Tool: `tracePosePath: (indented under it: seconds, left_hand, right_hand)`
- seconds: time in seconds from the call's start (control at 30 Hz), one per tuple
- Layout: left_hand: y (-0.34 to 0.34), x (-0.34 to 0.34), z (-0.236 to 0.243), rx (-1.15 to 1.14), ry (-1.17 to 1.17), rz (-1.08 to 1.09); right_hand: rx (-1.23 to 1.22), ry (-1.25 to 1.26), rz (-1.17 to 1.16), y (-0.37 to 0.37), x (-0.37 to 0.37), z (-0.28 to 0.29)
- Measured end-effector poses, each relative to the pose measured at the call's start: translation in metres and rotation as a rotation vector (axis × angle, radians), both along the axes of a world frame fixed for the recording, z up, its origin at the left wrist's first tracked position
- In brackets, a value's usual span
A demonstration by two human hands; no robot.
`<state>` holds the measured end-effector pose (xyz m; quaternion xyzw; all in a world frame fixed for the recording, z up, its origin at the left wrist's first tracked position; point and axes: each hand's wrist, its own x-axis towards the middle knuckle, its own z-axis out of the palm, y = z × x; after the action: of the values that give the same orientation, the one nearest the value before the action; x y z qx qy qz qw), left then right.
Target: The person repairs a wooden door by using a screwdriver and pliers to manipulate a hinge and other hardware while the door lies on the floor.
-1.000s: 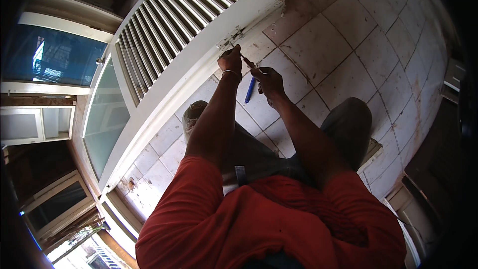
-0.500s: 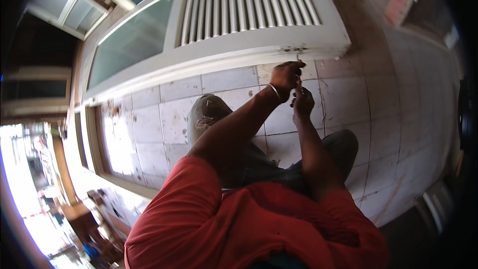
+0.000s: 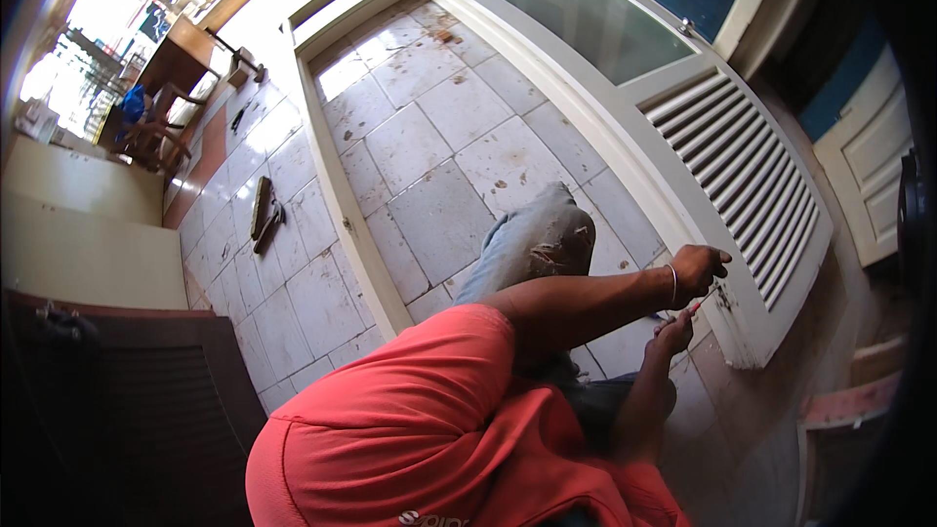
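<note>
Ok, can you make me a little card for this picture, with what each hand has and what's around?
Left hand: curled beside the door, pale bracelet on its wrist; can't tell if it holds anything
Right hand: gripping a small red-ended tool near the dark patch; touching or not, can't tell
Door: white, with glass panel and slats; dark patch near its corner
Clothes: red shirt, jeans torn at the knee
Floor: pale tiles, dirty spots

The floor [image 3: 429,224] is spanning mid-frame; a door [image 3: 666,83] is resting at right, a frame [image 3: 345,213] lying left of centre, a dark object [image 3: 260,209] lying left.
</note>
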<state>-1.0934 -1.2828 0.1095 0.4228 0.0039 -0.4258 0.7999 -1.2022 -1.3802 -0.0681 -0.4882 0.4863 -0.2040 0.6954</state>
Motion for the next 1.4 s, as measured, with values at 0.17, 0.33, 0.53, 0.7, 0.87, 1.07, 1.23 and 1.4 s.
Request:
tracePosePath:
  seconds: [0.17,0.33,0.53,0.7,0.87,1.07,1.23,1.4]
  left_hand:
    - [0.01,-0.005,0.009,0.057,0.099,0.1]
    - [0.039,-0.004,-0.033,0.193,-0.146,0.168]
    - [0.013,-0.003,-0.023,0.213,0.081,0.166]
    - [-0.018,0.004,-0.072,0.419,0.061,0.095]
    - [-0.056,-0.01,-0.117,0.455,0.027,-0.122]
    - [-0.094,-0.016,-0.17,0.49,-0.027,-0.303]
    - [-0.111,-0.017,-0.196,0.683,-0.165,-0.447]
    - [-0.136,-0.014,-0.204,0.621,-0.212,-0.582]
  right_hand:
    - [0.015,0.152,0.0,-0.001,-0.006,-0.014]
    - [0.224,0.1,-0.109,0.039,-0.002,0.01]
    - [0.054,0.009,-0.092,0.001,-0.009,-0.009]
    - [-0.003,-0.161,-0.22,-0.015,-0.02,-0.008]
    - [0.012,-0.032,-0.262,-0.015,-0.044,0.008]
    - [-0.056,0.032,-0.348,-0.021,-0.05,0.015]
    - [-0.071,-0.025,-0.365,-0.02,-0.047,0.013]
    - [0.015,-0.11,-0.406,-0.024,-0.034,0.005]
